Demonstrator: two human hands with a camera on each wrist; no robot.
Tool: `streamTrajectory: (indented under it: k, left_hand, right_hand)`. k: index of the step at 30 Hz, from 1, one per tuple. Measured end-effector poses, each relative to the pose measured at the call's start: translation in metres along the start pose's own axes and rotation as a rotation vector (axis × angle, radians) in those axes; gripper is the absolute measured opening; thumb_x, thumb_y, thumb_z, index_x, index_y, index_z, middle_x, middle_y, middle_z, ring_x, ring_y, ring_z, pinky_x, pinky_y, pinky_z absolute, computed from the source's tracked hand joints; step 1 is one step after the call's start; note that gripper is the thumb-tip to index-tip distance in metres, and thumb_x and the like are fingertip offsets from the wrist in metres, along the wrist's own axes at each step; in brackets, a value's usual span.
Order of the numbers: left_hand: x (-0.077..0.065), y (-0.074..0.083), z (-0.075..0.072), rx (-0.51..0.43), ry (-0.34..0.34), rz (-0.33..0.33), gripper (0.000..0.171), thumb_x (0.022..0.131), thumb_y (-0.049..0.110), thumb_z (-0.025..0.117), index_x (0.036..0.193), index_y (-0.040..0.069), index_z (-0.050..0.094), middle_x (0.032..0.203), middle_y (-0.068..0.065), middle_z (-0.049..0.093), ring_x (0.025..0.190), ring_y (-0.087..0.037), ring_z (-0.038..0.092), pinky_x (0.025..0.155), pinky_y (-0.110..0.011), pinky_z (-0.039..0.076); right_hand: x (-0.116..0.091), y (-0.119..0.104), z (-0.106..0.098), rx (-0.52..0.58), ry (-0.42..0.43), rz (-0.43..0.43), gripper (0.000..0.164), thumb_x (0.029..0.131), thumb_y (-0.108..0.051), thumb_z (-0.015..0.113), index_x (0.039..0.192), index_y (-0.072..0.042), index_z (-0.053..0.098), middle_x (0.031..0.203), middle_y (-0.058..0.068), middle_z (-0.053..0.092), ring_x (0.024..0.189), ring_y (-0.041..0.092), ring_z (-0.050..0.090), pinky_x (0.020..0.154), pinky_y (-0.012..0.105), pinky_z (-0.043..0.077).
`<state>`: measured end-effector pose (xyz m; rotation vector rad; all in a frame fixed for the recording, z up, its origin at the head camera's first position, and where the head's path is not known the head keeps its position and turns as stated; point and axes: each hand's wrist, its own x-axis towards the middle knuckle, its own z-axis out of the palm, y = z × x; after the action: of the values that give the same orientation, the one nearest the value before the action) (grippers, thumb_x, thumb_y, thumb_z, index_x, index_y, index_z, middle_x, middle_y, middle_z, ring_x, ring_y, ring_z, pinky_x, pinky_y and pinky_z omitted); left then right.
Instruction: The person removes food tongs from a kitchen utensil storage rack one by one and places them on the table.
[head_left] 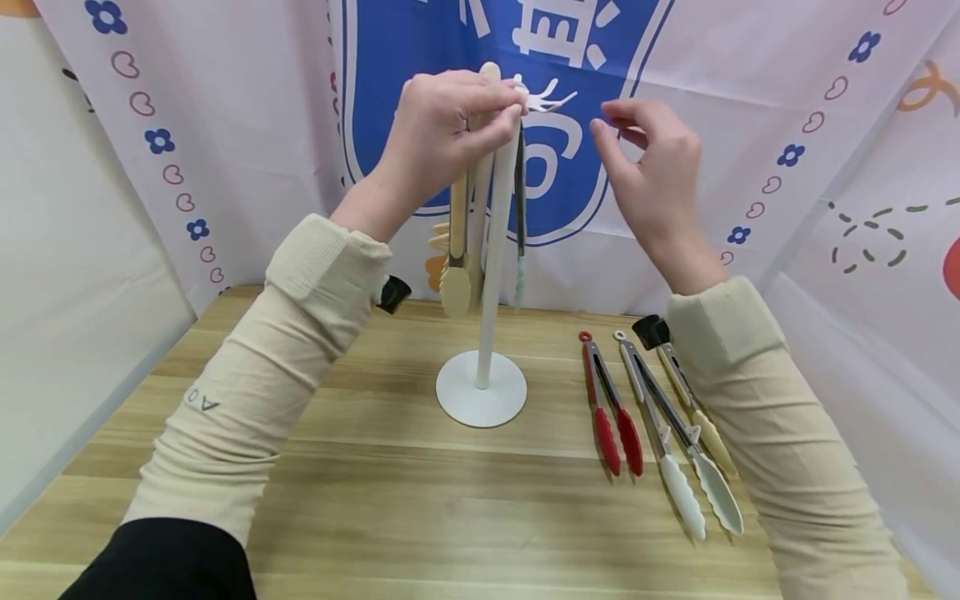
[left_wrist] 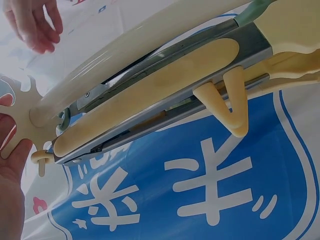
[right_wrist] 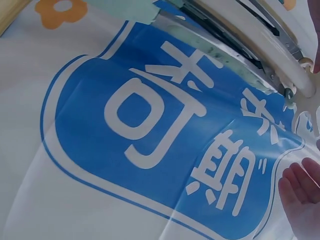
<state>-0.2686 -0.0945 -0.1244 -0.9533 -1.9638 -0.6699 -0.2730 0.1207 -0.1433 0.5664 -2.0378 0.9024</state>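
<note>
A white stand [head_left: 491, 275] with a round base stands upright on the table. At its top, my left hand [head_left: 453, 117] pinches the edge of the white branching hook head [left_wrist: 22, 117] between thumb and fingers. Cream-handled tongs [left_wrist: 145, 95] hang by their ring from one hook, close beside the pole. Green-tipped tongs [right_wrist: 210, 62] hang from another hook, on the pole's right side in the head view. My right hand [head_left: 656, 162] is raised to the right of the hooks, apart from them, its fingers loosely bent and holding nothing.
On the table [head_left: 375, 500], right of the base, lie red tongs [head_left: 606, 425], white-tipped tongs [head_left: 678, 467] and cream-tipped tongs [head_left: 712, 433] partly covered by the right sleeve. A printed cloth [head_left: 262, 125] with a blue sign hangs behind the stand.
</note>
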Motion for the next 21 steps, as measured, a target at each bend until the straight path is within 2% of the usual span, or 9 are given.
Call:
streamTrajectory:
  k: [3, 10, 15, 18, 21]
  left_hand:
    - [0.0, 0.001, 0.0, -0.009, -0.007, -0.027, 0.021, 0.09, 0.019, 0.056, 0.099, 0.009, 0.072, 0.099, -0.004, 0.068, 0.089, -0.011, 0.06, 0.069, -0.025, 0.047]
    - [0.0, 0.003, 0.0, -0.023, -0.004, -0.037, 0.02, 0.089, 0.019, 0.058, 0.1, 0.009, 0.071, 0.101, -0.005, 0.068, 0.094, -0.013, 0.06, 0.074, -0.024, 0.048]
    - [-0.001, 0.003, 0.0, -0.018, -0.015, -0.041, 0.02, 0.089, 0.019, 0.058, 0.102, 0.01, 0.071, 0.103, -0.004, 0.068, 0.095, -0.013, 0.059, 0.076, -0.025, 0.046]
    - [-0.001, 0.003, -0.001, -0.018, -0.032, -0.043, 0.021, 0.09, 0.019, 0.057, 0.103, 0.009, 0.07, 0.105, -0.004, 0.067, 0.098, -0.014, 0.059, 0.078, -0.027, 0.047]
    - [-0.002, 0.003, -0.004, -0.014, -0.062, -0.063, 0.023, 0.091, 0.021, 0.056, 0.107, 0.01, 0.069, 0.109, -0.003, 0.065, 0.103, -0.013, 0.056, 0.086, -0.027, 0.042]
  right_hand:
    - [0.005, -0.006, 0.003, 0.033, 0.009, -0.002, 0.031, 0.091, -0.025, 0.055, 0.11, -0.002, 0.062, 0.109, 0.006, 0.062, 0.1, 0.009, 0.056, 0.089, 0.014, 0.042]
    - [0.012, -0.019, 0.013, 0.133, -0.01, -0.029, 0.029, 0.091, -0.02, 0.055, 0.111, 0.0, 0.061, 0.111, 0.008, 0.061, 0.102, 0.008, 0.054, 0.092, 0.016, 0.04]
    - [0.016, -0.025, 0.018, 0.205, -0.003, -0.039, 0.025, 0.093, -0.013, 0.051, 0.108, 0.003, 0.063, 0.106, 0.012, 0.062, 0.094, 0.011, 0.054, 0.089, 0.016, 0.043]
    - [0.016, -0.027, 0.021, 0.216, 0.006, -0.074, 0.024, 0.093, -0.014, 0.05, 0.106, 0.001, 0.065, 0.104, 0.011, 0.064, 0.088, 0.009, 0.054, 0.083, 0.015, 0.044]
    - [0.017, -0.027, 0.024, 0.198, 0.015, -0.19, 0.023, 0.093, -0.014, 0.051, 0.102, 0.001, 0.066, 0.101, 0.009, 0.065, 0.086, 0.009, 0.055, 0.08, 0.015, 0.044]
